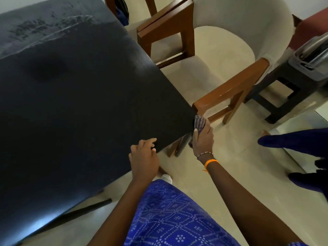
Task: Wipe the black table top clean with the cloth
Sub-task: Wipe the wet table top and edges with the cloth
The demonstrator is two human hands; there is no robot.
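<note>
The black worktop (74, 96) is filling most of the view, and pale smears and streaks (49, 31) are showing near its far edge, so I judge that stretch is not yet wiped. A white chair with wooden arms (229, 96) is standing just beside the worktop's right edge. The person's right hand (203, 139) is working at the near right corner, its fingers (196, 133) curling round the cloth (200, 123) and pressing it against the side edge of the worktop there, a little below the top surface. The left hand (144, 158) is resting on the near edge close to that corner, fingers loosely bent and holding nothing, seemingly steadying the body.

The cloth is looking small, striped, soft and limp; it should be light and will bunch or slip if held only by a corner. A judgement: gathering it into a pad under the palm, with the fingers spread over it, would be giving the firmest contact for reaching the far streaks.
</note>
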